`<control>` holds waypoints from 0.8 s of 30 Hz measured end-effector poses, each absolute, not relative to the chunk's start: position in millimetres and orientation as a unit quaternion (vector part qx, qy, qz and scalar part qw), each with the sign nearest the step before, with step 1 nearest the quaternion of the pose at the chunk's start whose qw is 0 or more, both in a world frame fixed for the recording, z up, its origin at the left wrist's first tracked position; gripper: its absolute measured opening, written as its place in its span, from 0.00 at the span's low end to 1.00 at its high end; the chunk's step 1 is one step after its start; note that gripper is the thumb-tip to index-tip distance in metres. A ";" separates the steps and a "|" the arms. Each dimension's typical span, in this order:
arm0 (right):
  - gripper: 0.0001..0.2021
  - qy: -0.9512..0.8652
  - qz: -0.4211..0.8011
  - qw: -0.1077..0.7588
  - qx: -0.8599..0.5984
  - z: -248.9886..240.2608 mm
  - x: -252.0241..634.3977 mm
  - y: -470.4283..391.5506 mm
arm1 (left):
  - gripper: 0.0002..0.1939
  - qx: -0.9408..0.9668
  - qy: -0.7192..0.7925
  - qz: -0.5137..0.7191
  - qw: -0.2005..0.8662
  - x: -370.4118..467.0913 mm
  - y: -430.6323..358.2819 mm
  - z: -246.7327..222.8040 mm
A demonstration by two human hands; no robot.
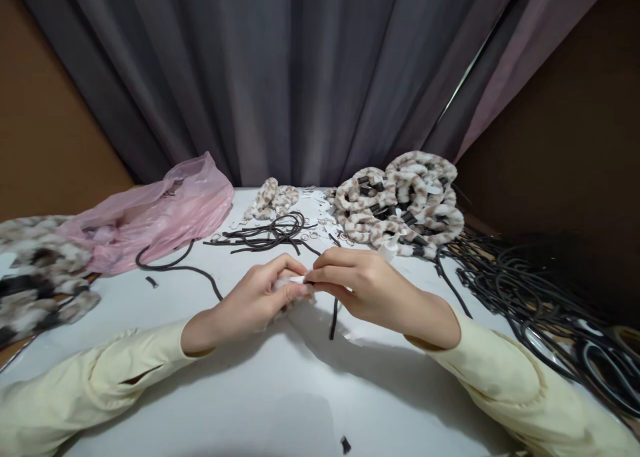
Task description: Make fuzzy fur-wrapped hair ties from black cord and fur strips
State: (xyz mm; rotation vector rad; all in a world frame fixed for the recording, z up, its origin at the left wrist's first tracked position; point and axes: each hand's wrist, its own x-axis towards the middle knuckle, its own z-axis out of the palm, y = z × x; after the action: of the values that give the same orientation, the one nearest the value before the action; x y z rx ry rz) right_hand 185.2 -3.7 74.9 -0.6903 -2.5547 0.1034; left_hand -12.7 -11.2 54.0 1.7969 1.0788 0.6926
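The whitish piece (297, 280) sits mid-table between both hands; I see the left hand (255, 294) pinching it, fingers together. The right hand (367, 277) has its fingertips closed at the piece's end, their exact hold hidden from me. Outward, I count one pink bag (165, 214) and three plush piles (417, 207), the left pile cut off.

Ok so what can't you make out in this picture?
In the head view:
- White piece at the left hand: mostly covered by fingers.
- Right hand: fingertips hide what it touches.
- Pink bag: contents blurred by its plastic.
- Furry pile at left: cut off by the picture's edge.
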 end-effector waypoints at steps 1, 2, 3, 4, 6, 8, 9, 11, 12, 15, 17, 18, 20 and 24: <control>0.10 -0.937 0.034 0.237 -0.253 76.8 186.2 -4.1 | 0.12 0.731 0.438 0.288 0.437 -13.2 -11.8 52.1; 0.11 -0.939 0.029 0.230 -0.253 78.6 187.4 -4.4 | 0.11 0.735 0.442 0.295 0.421 -13.6 -12.4 50.1; 0.11 -0.941 0.022 0.223 -0.253 80.4 188.6 -4.7 | 0.10 0.740 0.449 0.298 0.403 -14.0 -13.0 48.2; 0.12 -0.943 0.012 0.218 -0.250 81.8 189.7 -4.8 | 0.10 0.745 0.455 0.300 0.384 -14.3 -13.7 46.4; 0.13 -0.946 -0.013 0.213 -0.244 83.7 191.4 -4.7 | 0.09 0.758 0.460 0.299 0.352 -14.7 -15.0 43.4; 0.14 -0.945 -0.041 0.218 -0.239 84.0 192.0 -3.9 | 0.07 0.777 0.444 0.294 0.336 -14.9 -16.0 41.7; 0.14 -0.944 -0.053 0.223 -0.237 83.6 192.0 -3.1 | 0.07 0.788 0.430 0.291 0.331 -15.0 -16.3 41.4; 0.12 -0.940 -0.074 0.236 -0.237 81.7 191.3 -1.2 | 0.08 0.812 0.398 0.286 0.317 -15.4 -16.3 41.5; 0.12 -0.938 -0.081 0.240 -0.237 80.3 190.8 -0.1 | 0.08 0.823 0.381 0.288 0.308 -15.7 -16.2 41.8; 0.12 -0.936 -0.087 0.250 -0.233 74.6 188.6 4.0 | 0.08 0.844 0.349 0.303 0.272 -16.5 -15.7 42.3; 0.13 -0.935 -0.081 0.258 -0.231 70.8 187.2 6.7 | 0.05 0.848 0.343 0.310 0.260 -16.9 -16.1 42.2; 0.13 -0.934 -0.076 0.262 -0.231 69.7 186.8 7.7 | 0.03 0.846 0.345 0.311 0.260 -16.9 -16.5 42.2; 0.14 -0.935 -0.061 0.262 -0.232 70.1 187.0 8.2 | 0.03 0.842 0.349 0.310 0.269 -16.9 -17.3 41.9; 0.12 -0.949 0.014 0.214 -0.232 83.5 190.3 -0.5 | 0.10 0.844 0.349 0.305 0.269 -17.0 -16.6 39.8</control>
State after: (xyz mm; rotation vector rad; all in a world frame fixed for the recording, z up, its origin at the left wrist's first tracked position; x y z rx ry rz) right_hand 190.3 -0.5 83.5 -0.6427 -2.6323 0.0386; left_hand -17.0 -16.6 39.8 2.2760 0.9403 0.8226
